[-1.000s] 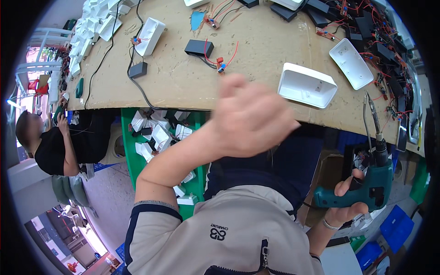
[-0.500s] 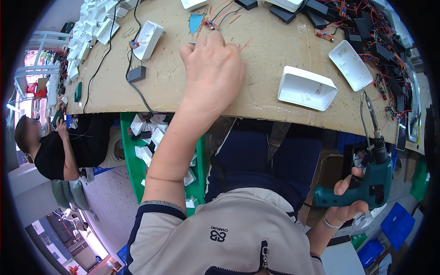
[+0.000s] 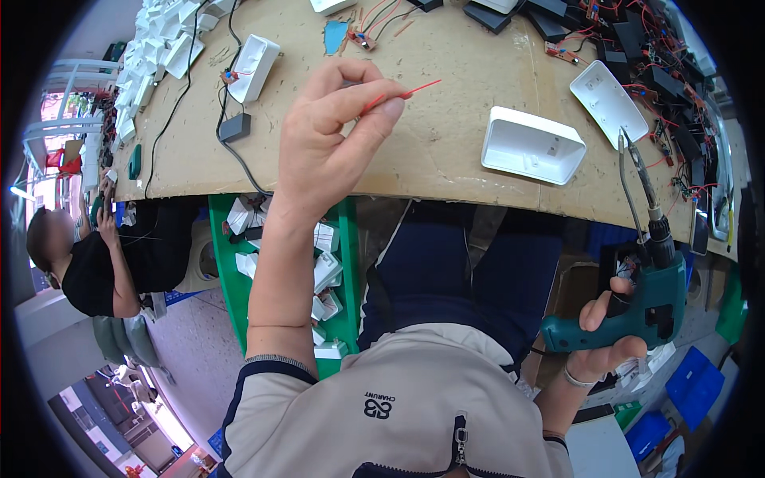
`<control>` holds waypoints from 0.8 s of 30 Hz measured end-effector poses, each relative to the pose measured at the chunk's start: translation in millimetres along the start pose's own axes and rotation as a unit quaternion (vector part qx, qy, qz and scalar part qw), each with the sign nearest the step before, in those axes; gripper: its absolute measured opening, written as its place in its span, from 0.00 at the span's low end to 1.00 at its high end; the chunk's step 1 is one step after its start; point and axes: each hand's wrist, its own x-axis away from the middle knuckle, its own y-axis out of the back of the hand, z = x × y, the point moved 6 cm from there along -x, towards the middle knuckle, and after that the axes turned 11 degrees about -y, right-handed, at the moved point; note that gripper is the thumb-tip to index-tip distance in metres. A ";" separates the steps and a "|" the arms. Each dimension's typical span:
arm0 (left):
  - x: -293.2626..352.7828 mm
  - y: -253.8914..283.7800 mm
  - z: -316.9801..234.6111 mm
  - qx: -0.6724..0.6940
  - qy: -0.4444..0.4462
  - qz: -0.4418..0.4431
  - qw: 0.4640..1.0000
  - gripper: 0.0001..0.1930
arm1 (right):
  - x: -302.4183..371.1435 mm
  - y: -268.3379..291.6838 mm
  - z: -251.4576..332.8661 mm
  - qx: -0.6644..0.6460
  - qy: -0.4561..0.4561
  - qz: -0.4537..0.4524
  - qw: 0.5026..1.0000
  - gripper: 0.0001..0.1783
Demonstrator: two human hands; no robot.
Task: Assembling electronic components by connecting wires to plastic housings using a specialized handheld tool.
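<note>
My left hand (image 3: 335,131) is raised over the table's near middle, with thumb and forefinger pinched on a short red wire (image 3: 423,88). One end of that wire points to the right. My right hand (image 3: 610,334) is wrapped round the handle of a green soldering gun (image 3: 637,315) at the right, below the table edge. Its dark tip and thin metal feed tube point up toward an open white plastic case (image 3: 610,103). A second white case (image 3: 534,147) lies open between my hands. Beyond my left hand, a small circuit board (image 3: 362,40) with red and black wires rests on the table.
White cases (image 3: 163,48) are heaped at the far left. Black boxes (image 3: 665,88) and wired boards crowd the far right. A black cable (image 3: 227,119) crosses the left side beside a white case (image 3: 253,68). Below stands a green bin (image 3: 227,271). Someone in black (image 3: 96,271) sits left.
My left hand has drawn back from the circuit board toward me and turned, and the red wire now shows in its fingers. The soldering gun has shifted slightly, its tip now overlapping the right case.
</note>
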 end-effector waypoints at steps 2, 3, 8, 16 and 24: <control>0.2 -3.1 -0.8 0.033 -0.001 0.005 0.999 0.07 | -1.3 -5.8 -2.6 -0.022 -0.007 0.001 1.000 0.46; 0.3 -3.7 -2.4 0.036 -0.002 0.005 0.999 0.07 | -2.9 -9.5 -5.0 -0.045 -0.019 0.010 0.999 0.45; -4.2 -2.4 -20.6 0.046 -0.010 0.070 0.996 0.07 | -15.7 -24.5 -17.2 -0.126 -0.044 0.044 0.990 0.46; 3.6 19.3 -83.6 0.129 -0.048 0.119 0.983 0.07 | -51.5 -35.4 -28.8 -0.173 -0.074 0.062 0.980 0.46; 25.9 -92.3 -45.5 0.123 -0.025 0.179 0.976 0.07 | -73.0 -43.3 -40.2 -0.105 -0.116 0.019 0.988 0.49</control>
